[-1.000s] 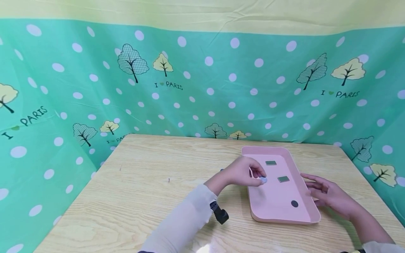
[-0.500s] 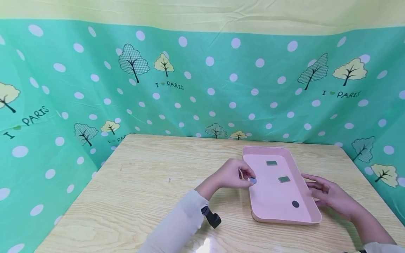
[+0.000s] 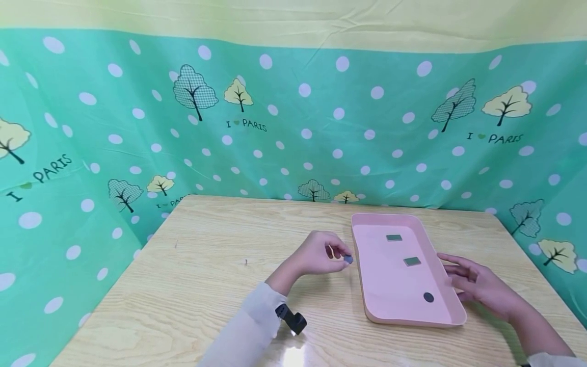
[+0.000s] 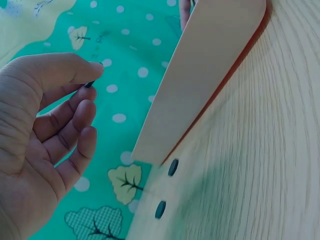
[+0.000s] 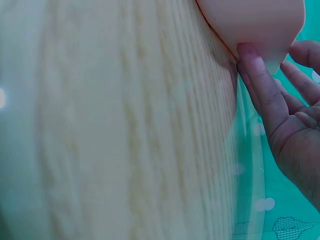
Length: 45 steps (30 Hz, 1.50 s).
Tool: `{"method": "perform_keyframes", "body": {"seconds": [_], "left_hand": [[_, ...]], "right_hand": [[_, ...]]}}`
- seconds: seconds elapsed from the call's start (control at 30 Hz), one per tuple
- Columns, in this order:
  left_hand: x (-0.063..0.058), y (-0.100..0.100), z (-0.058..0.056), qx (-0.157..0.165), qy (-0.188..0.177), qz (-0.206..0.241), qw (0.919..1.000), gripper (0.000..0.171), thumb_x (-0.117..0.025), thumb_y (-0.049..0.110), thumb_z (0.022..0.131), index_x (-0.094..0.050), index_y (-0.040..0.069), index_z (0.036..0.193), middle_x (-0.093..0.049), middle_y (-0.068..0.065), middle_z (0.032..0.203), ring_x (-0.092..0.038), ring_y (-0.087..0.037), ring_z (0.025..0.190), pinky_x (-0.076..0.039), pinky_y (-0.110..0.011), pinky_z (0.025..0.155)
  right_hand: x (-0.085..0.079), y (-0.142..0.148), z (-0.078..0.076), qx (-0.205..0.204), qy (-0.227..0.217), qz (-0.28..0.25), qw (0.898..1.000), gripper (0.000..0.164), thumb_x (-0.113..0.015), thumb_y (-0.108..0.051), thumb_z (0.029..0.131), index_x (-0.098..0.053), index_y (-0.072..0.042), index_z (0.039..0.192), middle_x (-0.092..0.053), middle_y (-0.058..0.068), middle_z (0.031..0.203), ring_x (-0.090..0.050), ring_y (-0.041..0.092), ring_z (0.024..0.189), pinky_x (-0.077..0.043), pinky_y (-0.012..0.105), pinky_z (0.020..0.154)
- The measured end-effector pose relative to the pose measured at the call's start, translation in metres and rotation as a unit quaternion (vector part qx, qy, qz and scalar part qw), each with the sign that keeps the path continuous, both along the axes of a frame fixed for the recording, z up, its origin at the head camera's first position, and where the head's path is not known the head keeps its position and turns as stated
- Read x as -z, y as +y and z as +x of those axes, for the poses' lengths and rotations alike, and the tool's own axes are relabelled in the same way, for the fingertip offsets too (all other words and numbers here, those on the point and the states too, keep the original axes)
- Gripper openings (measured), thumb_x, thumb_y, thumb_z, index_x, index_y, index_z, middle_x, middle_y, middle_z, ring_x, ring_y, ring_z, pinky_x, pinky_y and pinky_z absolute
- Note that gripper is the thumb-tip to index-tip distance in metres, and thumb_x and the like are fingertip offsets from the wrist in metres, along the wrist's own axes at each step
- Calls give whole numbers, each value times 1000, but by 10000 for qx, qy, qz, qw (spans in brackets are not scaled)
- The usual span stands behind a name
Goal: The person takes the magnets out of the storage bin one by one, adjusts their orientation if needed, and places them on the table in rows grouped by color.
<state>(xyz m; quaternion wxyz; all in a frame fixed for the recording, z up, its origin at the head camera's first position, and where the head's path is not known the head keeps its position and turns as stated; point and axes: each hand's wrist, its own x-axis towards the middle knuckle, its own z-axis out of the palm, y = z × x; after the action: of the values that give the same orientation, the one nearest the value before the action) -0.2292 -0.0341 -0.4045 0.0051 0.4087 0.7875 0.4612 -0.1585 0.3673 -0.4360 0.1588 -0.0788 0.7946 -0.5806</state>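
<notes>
My left hand (image 3: 316,253) pinches a small blue-grey disc (image 3: 348,259) between thumb and fingertips, just left of the pink tray (image 3: 390,290). The left wrist view shows that disc (image 4: 90,84) edge-on as a thin dark sliver. Inside the tray lie two green rectangular pieces, one toward the back (image 3: 394,237) and one near the middle (image 3: 412,261). A dark round disc (image 3: 428,297) lies closer to the tray's front right. My right hand (image 3: 481,286) rests its loosely extended fingers against the tray's outer right wall.
Two dark discs, one nearer the tray's corner (image 4: 173,167) and one farther off (image 4: 160,209), are on the wooden table (image 4: 265,140) beside the tray; the left hand hides them in the head view. A green dotted curtain (image 3: 275,127) hangs behind the table.
My left hand has moved left with the disc, from over the tray's inside to beyond its left wall. The right hand stays against the tray, and the pieces inside keep their places.
</notes>
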Motion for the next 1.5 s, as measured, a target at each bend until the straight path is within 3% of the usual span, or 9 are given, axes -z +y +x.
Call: {"method": "perform_keyframes", "body": {"seconds": [0.27, 0.53, 0.77, 0.9, 1.1, 1.33, 1.5], "left_hand": [[2, -24, 1, -317, -39, 62, 9995, 13, -78, 4, 77, -76, 6, 89, -70, 2, 82, -60, -4, 71, -55, -25, 63], [5, -47, -4, -659, -183, -6, 9977, 12, -78, 5, 78, -76, 8, 89, -71, 3, 84, -62, -8, 72, -56, -28, 64], [6, -65, -11, -1050, -308, -231, 9937, 13, -78, 7, 78, -76, 8, 91, -69, 5, 82, -62, -9, 72, -56, -27, 65], [8, -74, -16, -1220, -400, -286, 9913, 13, -78, 7, 78, -76, 8, 91, -68, 5, 81, -62, -10, 72, -56, -27, 64], [13, -80, -23, -1336, -514, -363, 9890, 12, -78, 8, 80, -76, 7, 91, -69, 3, 82, -62, -11, 72, -55, -26, 64], [25, -80, -36, -1542, -916, -646, 9817, 13, -77, 5, 79, -76, 8, 92, -67, 3, 81, -59, -12, 74, -52, -25, 63], [35, -77, -45, -1513, -1017, -874, 9794, 13, -77, 4, 80, -76, 7, 93, -66, 4, 79, -59, -11, 73, -52, -24, 66]], "right_hand": [[0, -2, 0, 120, -14, 15, 9999, 59, -55, -15, 101, -28, -5, 153, -59, -4, 125, -64, 8, 103, -57, 43, 78], [1, 0, 2, 8, 47, -71, 10000, 56, -53, -14, 101, -30, -8, 152, -59, -17, 120, -64, 8, 103, -57, 43, 77], [2, 1, 2, -68, 107, -118, 9998, 55, -52, -12, 102, -32, -10, 152, -59, -20, 118, -64, 7, 103, -58, 43, 77], [3, 0, 2, -28, 152, -121, 9998, 55, -52, -11, 101, -30, -6, 152, -59, -23, 118, -64, 7, 103, -58, 43, 76], [3, -1, 3, 41, 150, -89, 9998, 56, -53, -12, 101, -29, -3, 151, -58, -25, 118, -63, 5, 103, -58, 42, 76], [2, 0, 2, 99, 89, -13, 9999, 57, -54, -14, 101, -30, -5, 152, -60, -14, 120, -63, 6, 103, -58, 42, 77], [0, -1, 1, 109, 28, 37, 9999, 59, -55, -15, 101, -28, -5, 152, -59, -9, 124, -63, 5, 104, -57, 41, 78]]}}
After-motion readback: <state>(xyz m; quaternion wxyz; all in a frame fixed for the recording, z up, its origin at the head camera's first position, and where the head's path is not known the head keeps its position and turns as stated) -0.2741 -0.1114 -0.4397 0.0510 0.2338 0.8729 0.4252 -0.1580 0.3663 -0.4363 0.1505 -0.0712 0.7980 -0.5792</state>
